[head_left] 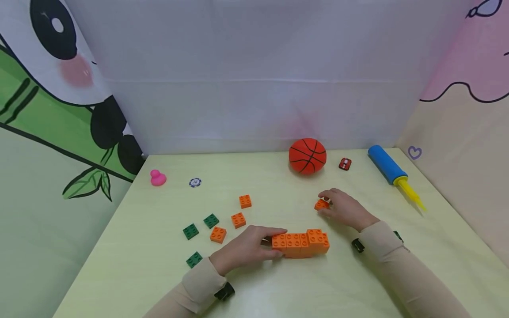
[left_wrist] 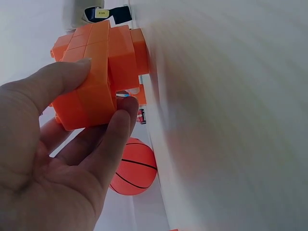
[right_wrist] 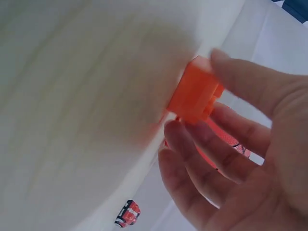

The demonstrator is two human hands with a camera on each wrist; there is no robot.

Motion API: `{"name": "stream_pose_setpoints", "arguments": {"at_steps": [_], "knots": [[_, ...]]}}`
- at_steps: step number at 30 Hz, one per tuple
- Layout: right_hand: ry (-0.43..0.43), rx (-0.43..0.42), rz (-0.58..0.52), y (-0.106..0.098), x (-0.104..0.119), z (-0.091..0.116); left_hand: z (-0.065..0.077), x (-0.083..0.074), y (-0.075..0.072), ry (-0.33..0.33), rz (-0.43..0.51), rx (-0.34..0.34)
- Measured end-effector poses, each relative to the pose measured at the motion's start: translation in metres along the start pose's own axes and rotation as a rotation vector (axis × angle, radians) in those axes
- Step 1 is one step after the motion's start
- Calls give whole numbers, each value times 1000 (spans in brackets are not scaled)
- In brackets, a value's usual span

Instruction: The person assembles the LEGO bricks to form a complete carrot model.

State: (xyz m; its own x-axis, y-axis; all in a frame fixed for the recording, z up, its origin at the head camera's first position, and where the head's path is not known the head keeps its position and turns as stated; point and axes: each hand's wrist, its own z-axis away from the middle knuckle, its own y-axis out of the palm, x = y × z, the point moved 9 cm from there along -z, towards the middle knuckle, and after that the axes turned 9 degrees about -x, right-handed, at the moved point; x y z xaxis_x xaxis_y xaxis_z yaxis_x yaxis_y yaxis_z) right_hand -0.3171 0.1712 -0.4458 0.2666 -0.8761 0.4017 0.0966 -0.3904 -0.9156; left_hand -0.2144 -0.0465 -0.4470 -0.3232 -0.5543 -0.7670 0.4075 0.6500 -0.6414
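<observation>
My left hand point(head_left: 251, 247) grips the left end of a joined row of orange toy building bricks point(head_left: 293, 245), thumb on one side and fingers on the other. In the left wrist view the row of bricks point(left_wrist: 94, 82) shows a stepped underside, close over the table. Further right and back, my right hand point(head_left: 347, 209) has its thumb and fingertips around a single orange brick point(head_left: 321, 204). The right wrist view shows this orange brick point(right_wrist: 195, 91) between the thumb and fingers, low at the table surface.
Loose orange bricks point(head_left: 238, 220) and green bricks point(head_left: 191, 231) lie left of centre. Along the back are a pink duck-like toy point(head_left: 157, 178), a poker chip point(head_left: 195, 182), a small basketball point(head_left: 307, 156), a red toy car point(head_left: 345, 164) and a blue-and-yellow pump-like toy point(head_left: 387, 165).
</observation>
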Motion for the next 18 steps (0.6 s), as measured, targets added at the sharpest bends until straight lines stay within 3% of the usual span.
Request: {"name": "stream_pose_setpoints", "arguments": {"at_steps": [12,18], "knots": [[-42,-8,-65,-3,5,4,1,3,0,-31,16,-7],[-157,-98,-155,-14,23,20,0,3,0,-12,4,-8]]}}
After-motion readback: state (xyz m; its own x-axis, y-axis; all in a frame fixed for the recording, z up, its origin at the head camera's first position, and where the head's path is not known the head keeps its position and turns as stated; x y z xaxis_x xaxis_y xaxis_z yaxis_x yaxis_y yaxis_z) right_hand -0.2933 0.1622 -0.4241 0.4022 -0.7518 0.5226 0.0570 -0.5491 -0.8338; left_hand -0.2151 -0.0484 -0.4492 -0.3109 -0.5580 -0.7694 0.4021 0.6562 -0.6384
